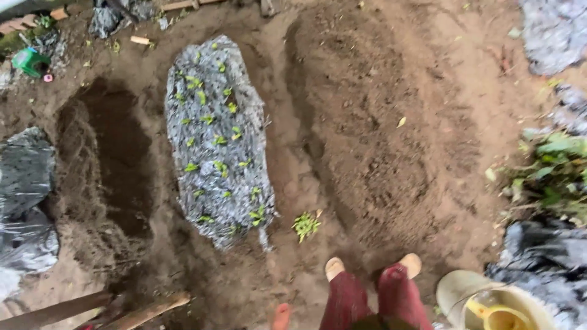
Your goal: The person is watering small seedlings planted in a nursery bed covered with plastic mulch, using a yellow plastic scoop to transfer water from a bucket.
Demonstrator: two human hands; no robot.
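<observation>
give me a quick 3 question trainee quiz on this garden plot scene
1. True or false: the grey mulched bed has small green seedlings in it.
2. Which lies left of that bed? A) a dark dug trench B) a wheelbarrow C) a pond
3. What colour is the scoop inside the pale bucket at lower right?

Key: 1 true; 2 A; 3 yellow

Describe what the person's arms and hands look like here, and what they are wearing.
No arm, hand or sleeve shows in the head view. Of the person, only the legs appear, in dark red trousers, with pale sandals on the feet, standing on brown soil.
</observation>
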